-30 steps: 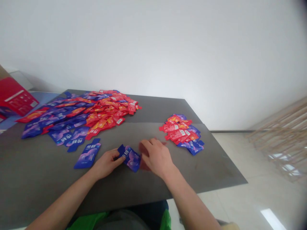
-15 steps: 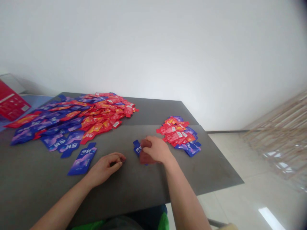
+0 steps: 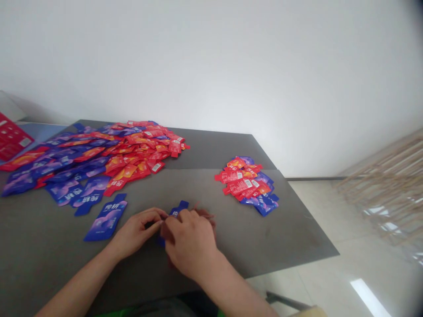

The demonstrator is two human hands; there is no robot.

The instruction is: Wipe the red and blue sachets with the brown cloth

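A blue sachet [image 3: 179, 208] with a narrow neck sits low over the table between my two hands, mostly covered by fingers. My right hand [image 3: 191, 240] is closed over it from the right, and a reddish-brown smear beside the knuckles is too blurred to name. At the sachet's left edge, the thumb and fingertips of my left hand [image 3: 140, 231] pinch together on it. Left of that hand a single blue-purple sachet [image 3: 106, 219] lies flat on the dark grey table [image 3: 264, 240].
A large heap of red and blue sachets [image 3: 128, 154] spreads over the table's left side. A smaller pile [image 3: 246, 182] lies at the right. Beyond the far left edge stands a red box [image 3: 13, 138]. White wall [image 3: 211, 66] rises behind; wooden slats [image 3: 390, 176] are at the right.
My right hand has moved left and toward me with the blue sachet, up to my left hand. My left fingertips now meet the sachet's edge. The view has shifted slightly.
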